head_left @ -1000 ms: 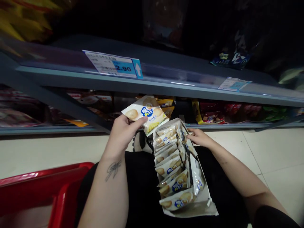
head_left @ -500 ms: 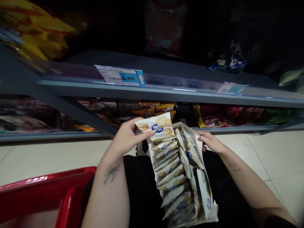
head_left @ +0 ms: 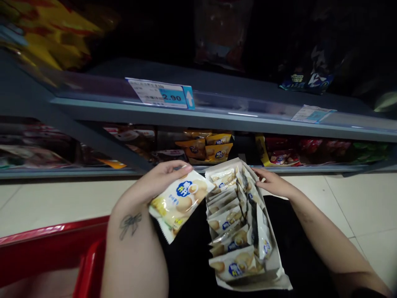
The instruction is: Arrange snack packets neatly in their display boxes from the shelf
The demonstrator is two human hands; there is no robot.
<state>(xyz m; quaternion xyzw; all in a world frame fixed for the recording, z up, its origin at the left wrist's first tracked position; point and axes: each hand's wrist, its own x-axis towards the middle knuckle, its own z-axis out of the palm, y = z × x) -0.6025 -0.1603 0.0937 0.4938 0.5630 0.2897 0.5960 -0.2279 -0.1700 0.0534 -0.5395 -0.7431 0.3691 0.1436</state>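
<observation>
A white snack packet [head_left: 182, 203] with a blue logo hangs tilted from my left hand [head_left: 161, 178], whose thumb and fingers pinch its upper edge. It is just left of an open white cardboard box [head_left: 248, 285] that rests over my lap. Rows of similar snack packets [head_left: 231, 219] stand packed inside that box. My right hand [head_left: 271, 182] grips the box's far right side, thumb over the rim; its other fingers are partly hidden.
A red basket [head_left: 58, 231] stands at lower left. Ahead runs a shelf edge [head_left: 235, 111] with a price label [head_left: 161, 93]. Under it, the bottom shelf holds orange snack packets [head_left: 217, 153] and red packets [head_left: 282, 157]. Pale floor tiles [head_left: 335, 203] show at right.
My left hand has drawn the packet from above the box's far left corner to the left and down, clear of the box. My right hand stays on the box side.
</observation>
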